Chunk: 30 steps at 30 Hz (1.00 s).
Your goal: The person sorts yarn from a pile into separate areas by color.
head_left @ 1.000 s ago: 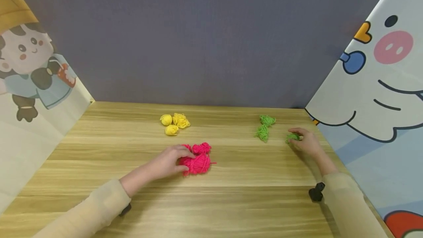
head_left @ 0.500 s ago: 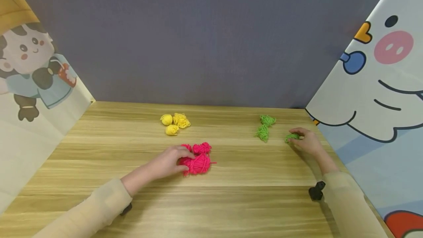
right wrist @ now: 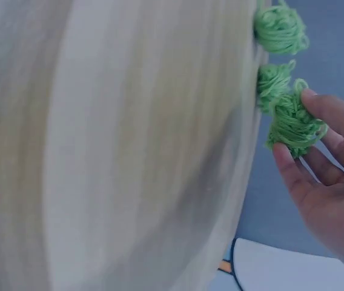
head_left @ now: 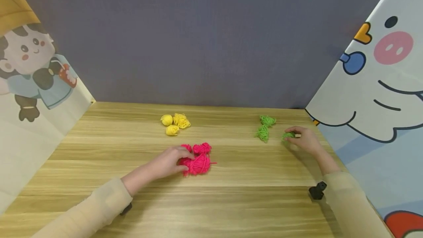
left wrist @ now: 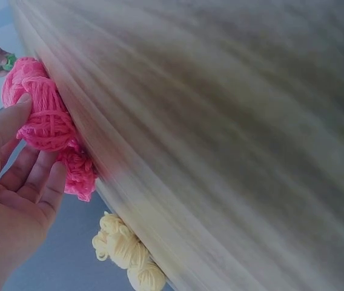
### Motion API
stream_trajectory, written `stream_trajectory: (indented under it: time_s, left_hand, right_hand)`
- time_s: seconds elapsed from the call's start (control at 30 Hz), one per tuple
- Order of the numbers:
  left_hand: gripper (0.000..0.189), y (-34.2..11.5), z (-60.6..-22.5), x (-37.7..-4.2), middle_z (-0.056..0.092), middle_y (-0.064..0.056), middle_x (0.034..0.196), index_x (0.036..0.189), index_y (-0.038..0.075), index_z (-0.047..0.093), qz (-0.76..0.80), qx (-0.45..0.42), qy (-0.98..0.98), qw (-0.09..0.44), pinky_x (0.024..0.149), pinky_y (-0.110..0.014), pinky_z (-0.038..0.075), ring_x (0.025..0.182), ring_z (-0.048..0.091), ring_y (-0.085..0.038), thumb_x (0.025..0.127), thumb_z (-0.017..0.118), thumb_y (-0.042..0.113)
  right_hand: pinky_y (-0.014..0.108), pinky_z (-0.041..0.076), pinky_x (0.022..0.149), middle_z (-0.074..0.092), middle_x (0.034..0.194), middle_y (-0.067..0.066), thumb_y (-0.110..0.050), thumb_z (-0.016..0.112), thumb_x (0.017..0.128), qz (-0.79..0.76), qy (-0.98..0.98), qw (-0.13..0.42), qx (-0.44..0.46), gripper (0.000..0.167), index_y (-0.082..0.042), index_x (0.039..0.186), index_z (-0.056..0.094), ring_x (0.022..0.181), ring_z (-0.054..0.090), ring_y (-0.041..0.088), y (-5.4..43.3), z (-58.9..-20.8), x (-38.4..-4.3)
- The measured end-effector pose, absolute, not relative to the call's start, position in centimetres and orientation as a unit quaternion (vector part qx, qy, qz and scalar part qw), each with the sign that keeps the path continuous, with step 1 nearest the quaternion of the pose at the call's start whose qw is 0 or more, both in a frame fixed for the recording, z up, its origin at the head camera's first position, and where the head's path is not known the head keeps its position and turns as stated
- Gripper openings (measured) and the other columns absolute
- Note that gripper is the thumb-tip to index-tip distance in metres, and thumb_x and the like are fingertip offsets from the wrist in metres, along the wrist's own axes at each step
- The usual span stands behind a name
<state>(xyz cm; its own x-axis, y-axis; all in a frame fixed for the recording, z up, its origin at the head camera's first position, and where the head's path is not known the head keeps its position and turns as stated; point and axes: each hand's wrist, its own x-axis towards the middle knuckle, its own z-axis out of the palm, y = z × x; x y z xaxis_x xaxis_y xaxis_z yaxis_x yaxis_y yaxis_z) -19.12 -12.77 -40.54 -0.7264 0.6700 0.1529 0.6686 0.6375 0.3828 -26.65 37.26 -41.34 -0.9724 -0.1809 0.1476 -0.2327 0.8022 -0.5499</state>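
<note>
My left hand (head_left: 172, 161) holds a big pink yarn ball (head_left: 200, 164) near the table's middle; in the left wrist view its thumb lies on the strands of the pink yarn ball (left wrist: 42, 115) and the other fingers reach beneath. Just behind it is a smaller pink yarn bundle (head_left: 202, 148), with more pink beside the fingertips. At the right, my right hand (head_left: 306, 140) pinches a green yarn ball (right wrist: 296, 124) between thumb and fingers. To its left, two other green yarn balls (head_left: 263, 133) lie close together on the table.
Three yellow yarn balls (head_left: 172, 130) sit grouped at the back left of the wooden table (head_left: 224, 208). A grey panel (head_left: 205, 39) stands along the rear edge, with cartoon-printed panels on both sides. Small black devices are by each wrist.
My right hand has shifted slightly left with the green yarn ball, toward the other green ones. The left hand and the pink yarn stay nearly where they were.
</note>
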Motion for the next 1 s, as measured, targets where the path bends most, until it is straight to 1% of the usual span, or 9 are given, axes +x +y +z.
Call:
stream_trajectory:
  time_s: [0.17,0.27,0.4,0.67,0.83,1.0]
  left_hand:
    - [0.033,-12.8,-40.6,-19.1,0.068,-0.002,0.111,0.111,0.012,0.069,0.211,0.372,0.904,-0.002,0.090,-0.033,0.051,0.104,0.061,-0.016,0.079,0.076,0.017]
    - [0.033,-12.8,-40.7,-19.1,0.068,-0.002,0.111,0.111,0.011,0.069,0.211,0.375,0.903,-0.004,0.090,-0.033,0.052,0.104,0.061,-0.017,0.079,0.076,0.016]
    - [0.033,-12.8,-40.7,-19.2,0.068,-0.002,0.111,0.111,0.011,0.069,0.211,0.376,0.903,-0.005,0.090,-0.032,0.051,0.104,0.061,-0.016,0.079,0.076,0.016]
    - [0.032,-12.7,-40.8,-19.1,0.068,0.000,0.106,0.108,0.011,0.070,0.209,0.384,0.899,-0.014,0.088,-0.030,0.052,0.100,0.062,-0.014,0.078,0.077,0.014]
    - [0.031,-12.7,-40.8,-19.1,0.068,0.001,0.105,0.107,0.012,0.070,0.210,0.385,0.898,-0.016,0.087,-0.030,0.052,0.099,0.062,-0.013,0.077,0.077,0.014]
    - [0.032,-12.7,-40.7,-19.1,0.068,0.000,0.106,0.108,0.011,0.070,0.212,0.387,0.897,-0.015,0.088,-0.031,0.052,0.100,0.062,-0.014,0.077,0.077,0.014]
  right_hand:
    - [0.050,0.051,0.087,0.059,0.121,0.022,-0.024,0.068,0.088,0.304,-0.944,0.039,0.119,0.039,0.000,0.117,0.062,0.110,0.054,0.040,36.2,-40.1,-26.3]
    - [0.048,0.052,0.087,0.058,0.123,0.022,-0.025,0.068,0.087,0.305,-0.943,0.039,0.128,0.038,-0.002,0.117,0.062,0.111,0.054,0.040,35.5,-39.4,-26.0]
    - [0.045,0.053,0.085,0.058,0.123,0.022,-0.024,0.069,0.087,0.311,-0.940,0.045,0.136,0.035,-0.004,0.115,0.063,0.111,0.055,0.038,34.8,-38.7,-25.7]
    - [0.040,0.053,0.086,0.056,0.128,0.020,-0.028,0.070,0.086,0.328,-0.933,0.039,0.143,0.037,-0.007,0.117,0.063,0.114,0.054,0.037,33.4,-37.5,-25.0]
    - [0.038,0.053,0.086,0.057,0.126,0.019,-0.023,0.071,0.085,0.346,-0.924,0.039,0.156,0.035,-0.007,0.116,0.064,0.115,0.054,0.037,32.4,-36.8,-24.4]
    - [0.038,0.053,0.087,0.056,0.127,0.017,-0.022,0.070,0.086,0.349,-0.922,0.034,0.168,0.034,-0.008,0.116,0.064,0.117,0.053,0.037,31.3,-36.2,-23.7]
